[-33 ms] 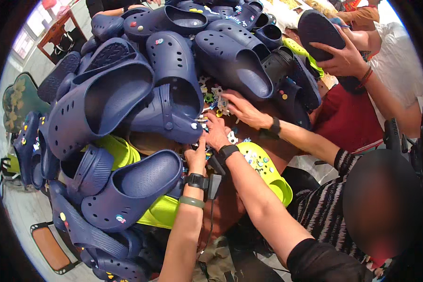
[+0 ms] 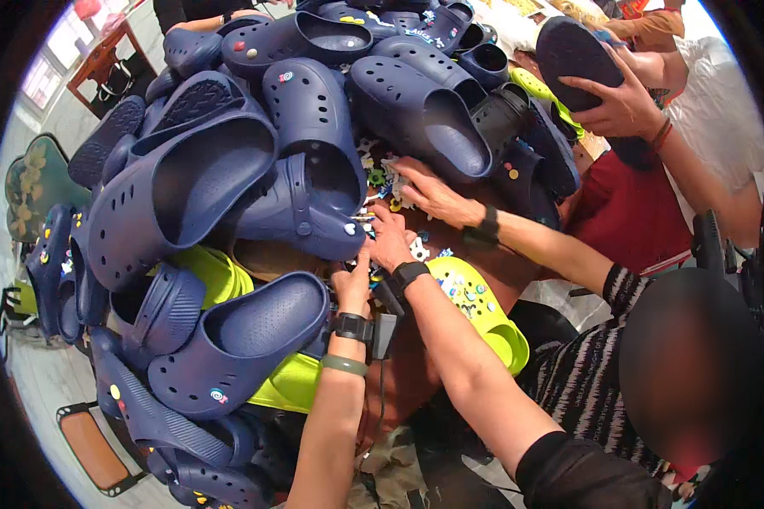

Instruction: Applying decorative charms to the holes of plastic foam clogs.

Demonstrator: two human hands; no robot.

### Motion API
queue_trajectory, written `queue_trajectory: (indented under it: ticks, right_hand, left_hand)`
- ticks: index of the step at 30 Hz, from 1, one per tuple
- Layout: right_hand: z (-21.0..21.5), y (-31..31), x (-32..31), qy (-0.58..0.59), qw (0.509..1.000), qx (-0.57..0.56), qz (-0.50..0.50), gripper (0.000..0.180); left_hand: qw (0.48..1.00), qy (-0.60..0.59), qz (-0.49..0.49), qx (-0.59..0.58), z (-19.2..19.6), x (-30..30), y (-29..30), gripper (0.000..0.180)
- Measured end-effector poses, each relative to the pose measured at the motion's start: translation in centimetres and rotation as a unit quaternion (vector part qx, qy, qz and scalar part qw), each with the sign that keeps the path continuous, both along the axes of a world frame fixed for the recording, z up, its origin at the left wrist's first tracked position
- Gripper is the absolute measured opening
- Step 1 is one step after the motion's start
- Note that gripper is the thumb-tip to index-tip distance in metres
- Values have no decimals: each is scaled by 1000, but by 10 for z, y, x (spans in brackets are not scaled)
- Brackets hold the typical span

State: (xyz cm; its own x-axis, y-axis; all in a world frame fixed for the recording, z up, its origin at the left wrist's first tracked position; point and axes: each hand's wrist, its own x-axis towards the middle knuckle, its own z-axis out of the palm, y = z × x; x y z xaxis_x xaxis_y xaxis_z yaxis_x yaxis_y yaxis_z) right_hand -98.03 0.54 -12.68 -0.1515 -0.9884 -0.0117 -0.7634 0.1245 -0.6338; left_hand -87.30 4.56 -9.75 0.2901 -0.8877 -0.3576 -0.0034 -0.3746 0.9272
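Navy clog [image 2: 290, 224] beside left fingers [image 2: 364, 256]

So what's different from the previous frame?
The co-worker's reaching hand has shifted slightly left and up at the small charms. No grasp or release is visible. The person's left hand and right hand, and the navy clogs, look unchanged.

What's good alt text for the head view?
A person's left hand and right hand are close together beside small shoe charms and piled navy clogs. A co-worker's hand extends in from the right; nearer lies a lime-green clog studded with charms.
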Motion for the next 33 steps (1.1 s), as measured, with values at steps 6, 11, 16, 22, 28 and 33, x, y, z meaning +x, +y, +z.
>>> queue_trajectory:
  ticks: [6,11,16,22,28,33]
  right_hand:
    - [38,20,30,-135,987,53,-76,44]
    - [38,53,30,-237,963,37,-123,42]
    - [45,76,36,-403,911,-22,-82,34]
    - [50,100,38,-483,865,-43,-133,30]
    - [87,114,44,-458,879,-88,-100,28]
    - [131,128,34,-415,900,-110,-69,30]
  left_hand:
    - [922,354,-42,152,3,38,-4,48]
    - [908,390,42,147,17,20,16,42]
    - [931,330,90,132,29,21,36,36]
    - [928,361,15,94,58,22,63,33]
    - [879,469,38,74,85,28,82,30]
    - [885,466,8,1,103,21,97,31]
